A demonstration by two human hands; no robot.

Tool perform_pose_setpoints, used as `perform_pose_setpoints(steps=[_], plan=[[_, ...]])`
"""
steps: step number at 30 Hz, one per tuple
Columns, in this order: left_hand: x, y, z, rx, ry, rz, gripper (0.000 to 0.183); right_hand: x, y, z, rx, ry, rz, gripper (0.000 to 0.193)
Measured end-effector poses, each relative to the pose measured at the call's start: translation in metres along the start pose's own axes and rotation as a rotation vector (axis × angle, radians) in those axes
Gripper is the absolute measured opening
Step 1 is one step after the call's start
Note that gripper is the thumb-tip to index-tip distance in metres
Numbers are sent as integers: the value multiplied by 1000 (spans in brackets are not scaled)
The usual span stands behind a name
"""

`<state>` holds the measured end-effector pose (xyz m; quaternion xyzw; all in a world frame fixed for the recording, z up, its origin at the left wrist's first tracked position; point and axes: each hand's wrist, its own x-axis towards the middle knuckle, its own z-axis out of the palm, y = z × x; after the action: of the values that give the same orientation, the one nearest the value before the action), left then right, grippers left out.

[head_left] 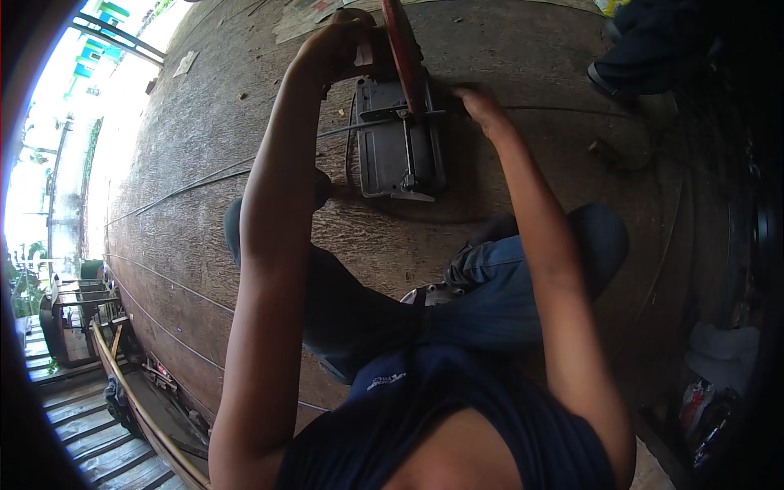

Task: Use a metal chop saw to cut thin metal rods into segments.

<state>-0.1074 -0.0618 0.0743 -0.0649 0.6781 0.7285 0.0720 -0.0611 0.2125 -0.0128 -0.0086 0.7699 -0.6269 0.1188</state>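
Note:
A chop saw with a dark grey base (384, 159) and a red blade guard (402, 57) stands on the wooden floor before me. My left hand (339, 37) reaches to its far side, fingers closed round the dark upper part by the guard, seemingly its handle. A long thin metal rod (347, 129) lies across the base, through the vise (404, 118), and runs out on both sides. On the right of the base, my right hand (482, 110) is closed at the rod; its fingertips are in shadow. The blade is mostly hidden behind the guard.
My bent legs (490, 286) lie close in front of the saw. More thin rods (192, 189) stretch over the floor at left. A person's shod foot (612, 77) is at the far right. A railing (135, 400) edges the floor at lower left.

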Motion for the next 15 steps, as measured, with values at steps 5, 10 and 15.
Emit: perform_pose_setpoints(steps=[5,10,15], plan=[[-7,-4,15,-34,-65,178,23,8,-1,2,96,13,-88,31],[-15,2,23,271,-378,602,30,18,2,1,108,-20,-70,30],[-3,19,10,983,-310,1482,33,18,-37,22,15,36,-189,32]])
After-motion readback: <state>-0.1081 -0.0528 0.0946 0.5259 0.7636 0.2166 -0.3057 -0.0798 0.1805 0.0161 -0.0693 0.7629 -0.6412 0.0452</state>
